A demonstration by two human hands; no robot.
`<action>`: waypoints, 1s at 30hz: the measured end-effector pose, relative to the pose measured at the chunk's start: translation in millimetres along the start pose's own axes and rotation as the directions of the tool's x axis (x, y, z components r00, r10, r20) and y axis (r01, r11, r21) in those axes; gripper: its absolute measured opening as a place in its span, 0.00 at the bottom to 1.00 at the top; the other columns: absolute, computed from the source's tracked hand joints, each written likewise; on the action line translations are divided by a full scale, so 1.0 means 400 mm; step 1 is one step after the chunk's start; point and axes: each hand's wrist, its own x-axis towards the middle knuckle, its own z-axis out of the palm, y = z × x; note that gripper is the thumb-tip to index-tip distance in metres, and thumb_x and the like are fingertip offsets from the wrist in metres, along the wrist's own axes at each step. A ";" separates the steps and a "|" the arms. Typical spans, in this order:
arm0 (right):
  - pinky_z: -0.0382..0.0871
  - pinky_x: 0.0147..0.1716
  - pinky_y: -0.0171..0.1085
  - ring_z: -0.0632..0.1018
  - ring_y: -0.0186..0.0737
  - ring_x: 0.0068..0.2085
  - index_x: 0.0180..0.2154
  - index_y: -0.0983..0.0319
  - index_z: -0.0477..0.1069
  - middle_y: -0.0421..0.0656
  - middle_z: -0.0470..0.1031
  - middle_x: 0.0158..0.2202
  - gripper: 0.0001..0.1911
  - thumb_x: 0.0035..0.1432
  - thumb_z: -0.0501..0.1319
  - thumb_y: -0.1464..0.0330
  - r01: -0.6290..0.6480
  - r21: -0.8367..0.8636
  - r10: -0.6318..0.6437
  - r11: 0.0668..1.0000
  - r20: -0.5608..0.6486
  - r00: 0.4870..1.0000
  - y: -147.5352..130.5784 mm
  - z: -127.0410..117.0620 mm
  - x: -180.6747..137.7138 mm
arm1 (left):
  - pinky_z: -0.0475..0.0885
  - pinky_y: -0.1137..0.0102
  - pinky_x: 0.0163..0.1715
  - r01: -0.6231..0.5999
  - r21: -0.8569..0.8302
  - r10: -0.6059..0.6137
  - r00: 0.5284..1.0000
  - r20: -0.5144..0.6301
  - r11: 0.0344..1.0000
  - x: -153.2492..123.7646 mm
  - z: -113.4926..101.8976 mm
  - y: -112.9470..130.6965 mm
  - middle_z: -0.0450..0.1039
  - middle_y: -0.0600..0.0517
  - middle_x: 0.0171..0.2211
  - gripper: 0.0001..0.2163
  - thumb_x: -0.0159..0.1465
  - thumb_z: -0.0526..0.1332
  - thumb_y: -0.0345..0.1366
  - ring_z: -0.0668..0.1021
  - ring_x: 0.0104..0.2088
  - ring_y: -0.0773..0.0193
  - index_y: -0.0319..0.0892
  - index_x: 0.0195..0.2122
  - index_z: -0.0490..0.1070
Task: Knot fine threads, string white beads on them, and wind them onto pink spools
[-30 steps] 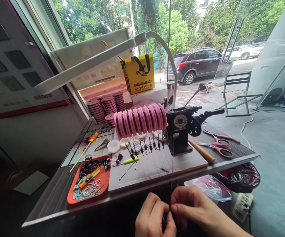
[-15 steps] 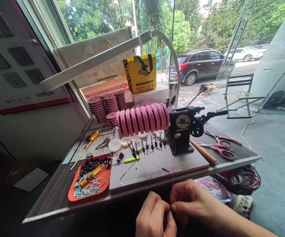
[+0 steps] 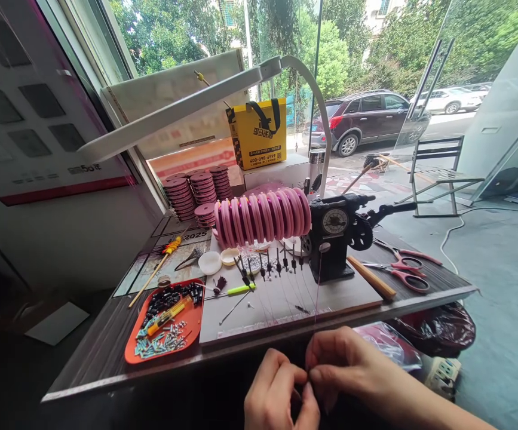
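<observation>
Below the table's front edge, my left hand point(image 3: 273, 391) and my right hand point(image 3: 343, 365) meet with fingertips pinched together. A thin pinkish line point(image 3: 317, 298) runs down into them from the black winding machine point(image 3: 330, 260), which has a dial and a crank. The bit of line between the fingertips is too small to make out. On the machine's left side sits a row of pink foam spools point(image 3: 262, 218). Thin lines with small black stems and stoppers point(image 3: 278, 263) hang from the spools over a grey board point(image 3: 241, 325).
An orange tray point(image 3: 196, 331) of small black and metal parts stands at left. Scissors point(image 3: 404, 280), pliers and a wooden bar point(image 3: 370, 278) lie at right. Stacked discs point(image 3: 180, 200), a yellow bag point(image 3: 259, 134) and a white lamp arm point(image 3: 173, 107) are behind.
The whole view has shifted slightly. My hands stay pinched together at the end of the line, with only a small shift of the fingers.
</observation>
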 end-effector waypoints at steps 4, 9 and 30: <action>0.61 0.22 0.29 0.69 0.29 0.20 0.25 0.65 0.65 0.37 0.68 0.19 0.13 0.43 0.64 0.63 0.003 0.012 -0.003 1.000 -0.017 1.000 0.000 0.002 0.003 | 0.58 0.78 0.17 0.020 -0.021 -0.020 1.000 -0.012 1.000 0.005 -0.002 0.006 0.58 0.57 0.22 0.06 0.54 0.51 0.28 0.63 0.18 0.73 0.44 0.22 0.59; 0.62 0.22 0.30 0.69 0.29 0.20 0.25 0.66 0.65 0.38 0.70 0.19 0.14 0.42 0.65 0.63 0.010 0.030 -0.009 0.999 -0.024 1.000 0.006 -0.002 0.006 | 0.56 0.78 0.15 0.018 -0.012 -0.018 1.000 -0.012 1.000 0.011 -0.007 0.011 0.58 0.57 0.22 0.06 0.53 0.51 0.27 0.63 0.17 0.74 0.43 0.21 0.59; 0.58 0.21 0.28 0.66 0.28 0.20 0.24 0.65 0.62 0.36 0.65 0.18 0.10 0.45 0.61 0.67 0.104 0.010 -0.104 0.995 -0.022 0.994 0.024 0.011 0.009 | 0.59 0.79 0.15 0.088 -0.016 -0.089 0.996 -0.032 0.996 0.005 0.000 0.007 0.59 0.57 0.23 0.05 0.52 0.51 0.28 0.65 0.17 0.75 0.44 0.22 0.62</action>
